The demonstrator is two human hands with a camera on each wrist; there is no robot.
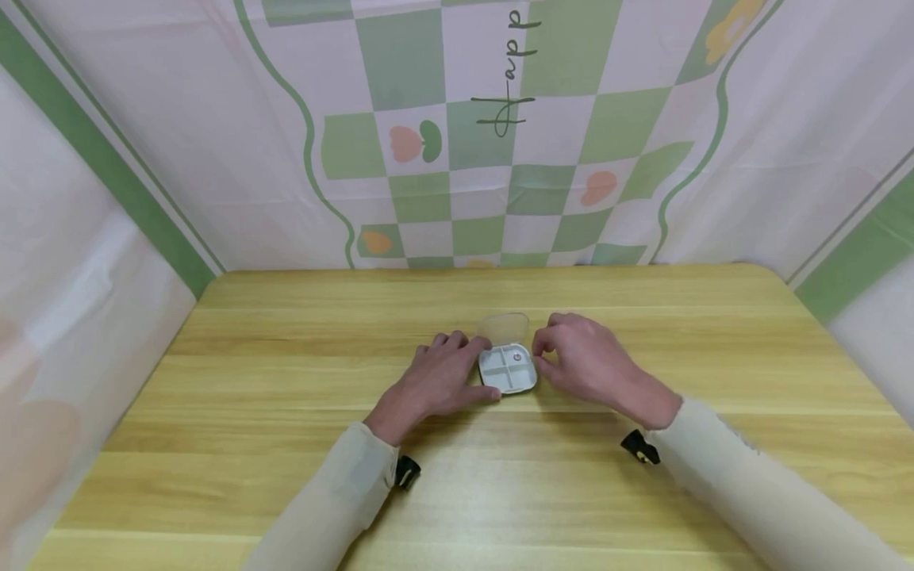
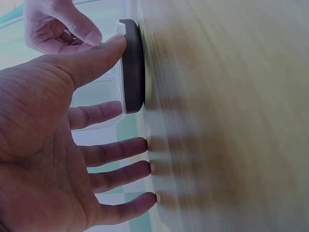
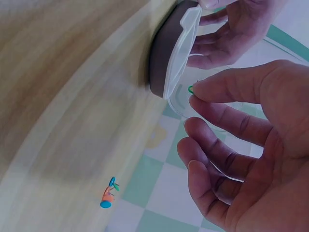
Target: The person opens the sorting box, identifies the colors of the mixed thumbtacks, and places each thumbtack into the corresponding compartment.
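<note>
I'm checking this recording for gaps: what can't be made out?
Head view: ring-like item in the box, too small to identify.
Left wrist view: the box's inside, hidden behind its dark side.
Right wrist view: part of the green piece, covered by fingertips of the right hand; coloured bits, too small to name.

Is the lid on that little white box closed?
No, the head view shows the clear lid open beyond the white four-compartment case, leaving its inside uncovered.

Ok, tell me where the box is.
In the head view, the box sits just right of centre on the table, between the left hand and right hand.
</note>
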